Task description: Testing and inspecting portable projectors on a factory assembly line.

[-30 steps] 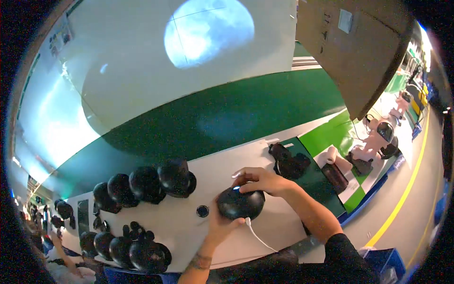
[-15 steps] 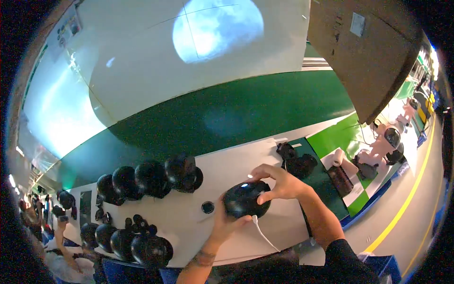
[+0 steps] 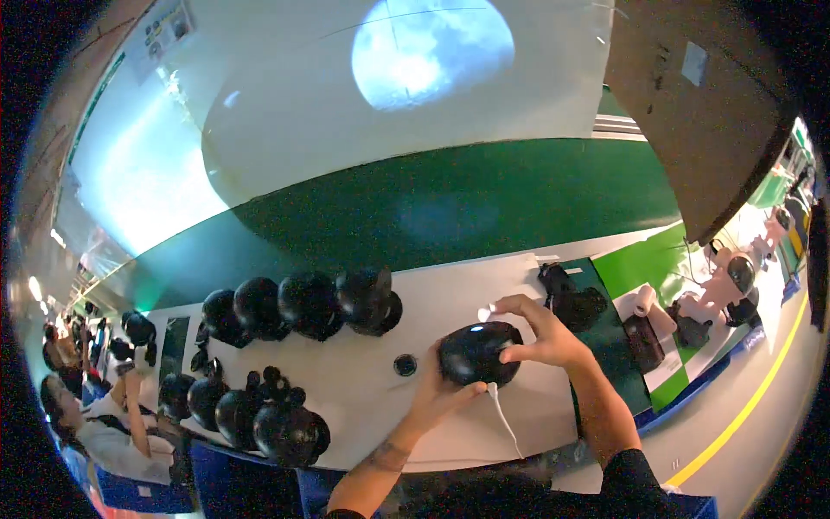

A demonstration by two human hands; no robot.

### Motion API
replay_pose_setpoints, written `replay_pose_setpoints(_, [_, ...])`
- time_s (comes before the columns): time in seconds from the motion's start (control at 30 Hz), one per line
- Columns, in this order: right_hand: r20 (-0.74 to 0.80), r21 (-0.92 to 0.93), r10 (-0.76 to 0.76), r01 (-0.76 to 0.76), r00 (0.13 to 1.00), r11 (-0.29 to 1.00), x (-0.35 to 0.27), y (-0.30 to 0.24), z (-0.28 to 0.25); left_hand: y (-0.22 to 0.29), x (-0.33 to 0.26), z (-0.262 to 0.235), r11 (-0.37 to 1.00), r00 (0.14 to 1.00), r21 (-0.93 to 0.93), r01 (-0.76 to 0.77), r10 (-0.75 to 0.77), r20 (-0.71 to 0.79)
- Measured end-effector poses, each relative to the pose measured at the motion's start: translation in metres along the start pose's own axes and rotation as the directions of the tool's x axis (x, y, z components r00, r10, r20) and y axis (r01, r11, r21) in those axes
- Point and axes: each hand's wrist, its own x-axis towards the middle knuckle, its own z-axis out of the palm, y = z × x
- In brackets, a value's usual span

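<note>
"Since a second ago, the right hand has shifted from beside the glowing spot toward the right end of the black globe, hasn't it?"

"Yes. Its thumb lies on that end now, and the index finger arches out past the far edge, spread wide from the thumb. How the remaining fingers sit, I can't tell."

"Where's the globe?"

"Just right of the round black disc. Whether it touches the white tabletop, I can't say."

"Which way does it point?"

"Glowing spot up and toward the far side; the white cable joins at the near side. Its slightly longer axis runs left to right, the left end toward the disc."

"And the left hand?"

"Cupped around the end nearest the disc, thumb pressed along the lower edge beside the plug, other fingers hidden."

"Anything else?"

"Two rows of dark globes left of the disc, one farther, one nearer."
</note>
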Motion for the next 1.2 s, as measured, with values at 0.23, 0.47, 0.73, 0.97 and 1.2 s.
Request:
replay_pose_setpoints(0.23, [0.068, 0.16, 0.04, -0.05, 0.997, 0.986, 0.002, -0.002, -0.001, 0.012, -0.003, 0.002, 1.0, 0.999, -0.016, 0.019, -0.019, 0.036])
replay_pose_setpoints(0.47, [-0.023, 0.106, 0.015, -0.012, 1.0, 0.994, 0.003, -0.002, 0.011, -0.011, -0.005, -0.004, 0.999, 1.0, -0.037, 0.023, -0.024, -0.017])
replay_pose_setpoints(0.73, [-0.037, -0.024, -0.102, 0.101, 0.994, 0.995, 0.004, 0.014, -0.001, -0.01, -0.001, 0.0, 1.0, 1.0, -0.001, -0.022, 0.022, -0.021])
replay_pose_setpoints(0.97, [0.03, 0.332, 0.019, -0.028, 0.999, 0.943, 0.003, 0.004, 0.01, -0.012, -0.005, -0.005, 0.998, 0.999, -0.045, -0.047, 0.047, -0.012])
replay_pose_setpoints(1.2, [0.0, 0.172, -0.044, 0.044, 0.999, 0.984, -0.002, 0.017, 0.008, -0.002, -0.002, -0.002, 0.999, 1.0, -0.032, 0.005, -0.005, 0.011])
